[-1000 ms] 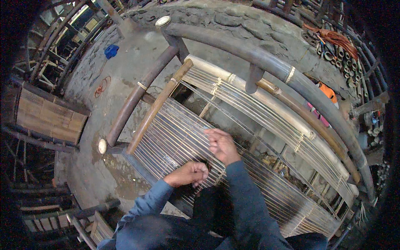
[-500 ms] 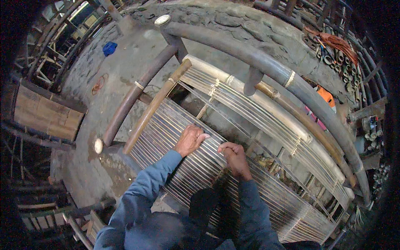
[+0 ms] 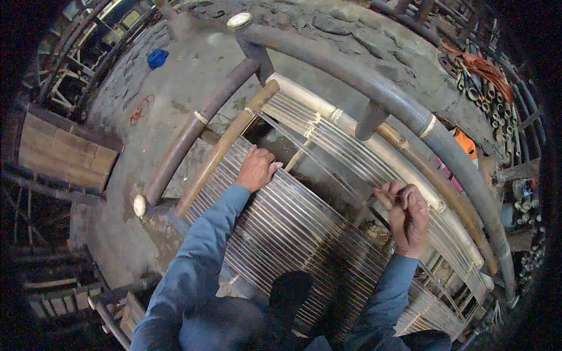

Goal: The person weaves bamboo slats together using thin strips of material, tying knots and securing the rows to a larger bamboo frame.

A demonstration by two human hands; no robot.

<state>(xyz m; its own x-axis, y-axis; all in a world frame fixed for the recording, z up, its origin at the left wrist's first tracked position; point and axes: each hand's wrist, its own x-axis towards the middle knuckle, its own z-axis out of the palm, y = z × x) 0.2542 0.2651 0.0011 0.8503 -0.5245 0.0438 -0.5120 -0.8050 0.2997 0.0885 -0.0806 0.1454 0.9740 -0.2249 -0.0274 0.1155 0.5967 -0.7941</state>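
The seat of a bamboo bench is made of many thin bamboo slats [image 3: 281, 216] laid side by side. Along the far edge of this slat row, toward the left end, my left hand [image 3: 256, 169] rests with its fingers bent over the edge slat and its thumb beside it. My right hand [image 3: 407, 219] is farther right, above the open gap between the two slat groups. Its fingers are curled, with thumb and forefinger close together; what lies between them cannot be made out. A single loose-looking slat [image 3: 328, 165] crosses the gap and passes beneath that hand.
Thick dark bamboo rails [image 3: 345, 67] frame the bench's back. A brown bamboo end bar [image 3: 228, 146] bounds the slats at left. A woven panel [image 3: 64, 152] stands at far left, a blue bundle [image 3: 157, 58] lies on the floor, and cut bamboo tubes [image 3: 489, 105] are piled at right.
My left hand has slid up and left along the slat edge. My right hand has moved away to the right, off the slat row and over the gap.
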